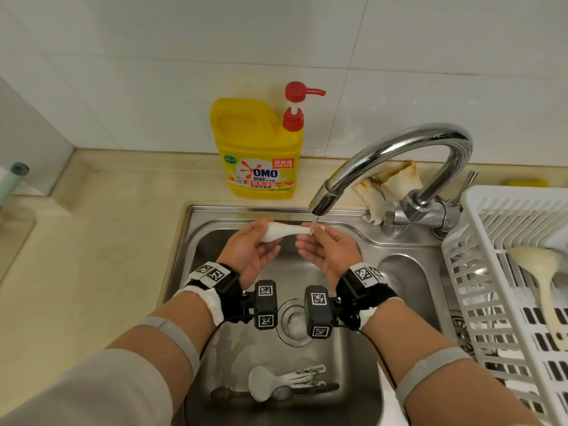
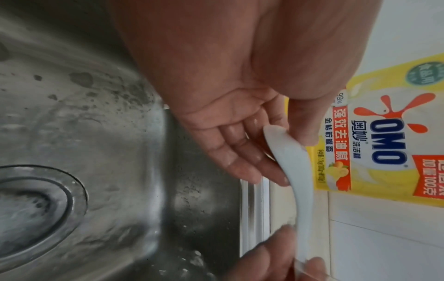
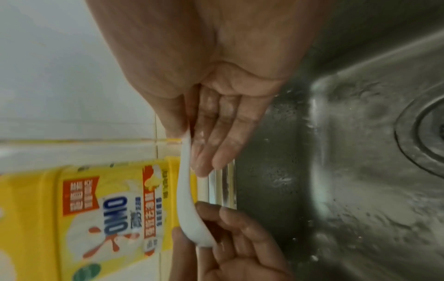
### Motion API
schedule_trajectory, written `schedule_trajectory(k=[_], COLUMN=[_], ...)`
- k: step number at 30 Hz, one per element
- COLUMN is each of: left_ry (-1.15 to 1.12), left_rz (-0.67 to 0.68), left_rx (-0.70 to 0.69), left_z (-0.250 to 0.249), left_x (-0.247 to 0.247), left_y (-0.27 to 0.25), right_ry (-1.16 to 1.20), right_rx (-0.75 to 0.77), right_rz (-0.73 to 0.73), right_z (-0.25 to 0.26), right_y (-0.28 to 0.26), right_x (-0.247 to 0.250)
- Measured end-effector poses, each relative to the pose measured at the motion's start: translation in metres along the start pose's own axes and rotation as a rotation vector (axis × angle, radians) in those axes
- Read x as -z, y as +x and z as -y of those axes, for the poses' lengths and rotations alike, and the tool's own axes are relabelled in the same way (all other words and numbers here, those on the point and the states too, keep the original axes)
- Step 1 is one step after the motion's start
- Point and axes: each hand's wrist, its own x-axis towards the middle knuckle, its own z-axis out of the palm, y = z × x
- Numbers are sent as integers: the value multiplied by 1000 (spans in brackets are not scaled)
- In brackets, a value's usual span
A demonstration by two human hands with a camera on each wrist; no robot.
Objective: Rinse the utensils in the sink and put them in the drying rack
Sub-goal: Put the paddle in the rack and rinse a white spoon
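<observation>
A white ceramic spoon [image 1: 285, 232] lies level under the tap spout [image 1: 322, 201], and a thin stream of water [image 1: 314, 224] falls on its handle. My left hand [image 1: 268, 239] pinches the spoon's bowl between thumb and fingers, seen close in the left wrist view as left hand [image 2: 283, 152] on the spoon [image 2: 300, 180]. My right hand [image 1: 307, 236] pinches the handle end, and the right wrist view shows this right hand [image 3: 190, 144] on the spoon [image 3: 186, 199]. Several more utensils [image 1: 285, 384] lie in the near part of the steel sink [image 1: 196, 241]. The white drying rack [image 1: 479, 302] stands at the right and holds a cream ladle [image 1: 541, 272].
A yellow detergent bottle [image 1: 258, 149] with a red pump stands on the counter behind the sink. A stained rag [image 1: 387, 182] lies behind the tap base. The drain [image 1: 293, 321] is below my wrists, and a small side basin [image 1: 402, 287] lies between the sink and the rack.
</observation>
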Motion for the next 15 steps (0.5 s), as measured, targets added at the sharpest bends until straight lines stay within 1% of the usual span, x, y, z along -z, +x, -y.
schedule_trajectory(k=[3, 7, 12, 15], left_ry=[21, 42, 78, 115], left_rz=[-37, -96, -164, -150], left_rx=[-3, 7, -11, -20], left_z=[-1, -1, 1, 6], left_x=[0, -1, -1, 1], left_y=[2, 5, 9, 10], right_ry=[-107, -127, -337, -325], right_rx=[-11, -24, 90, 91], right_rz=[-38, -35, -5, -50], right_z=[-1, -3, -9, -9], right_y=[0, 0, -3, 1], right_x=[-5, -8, -5, -1])
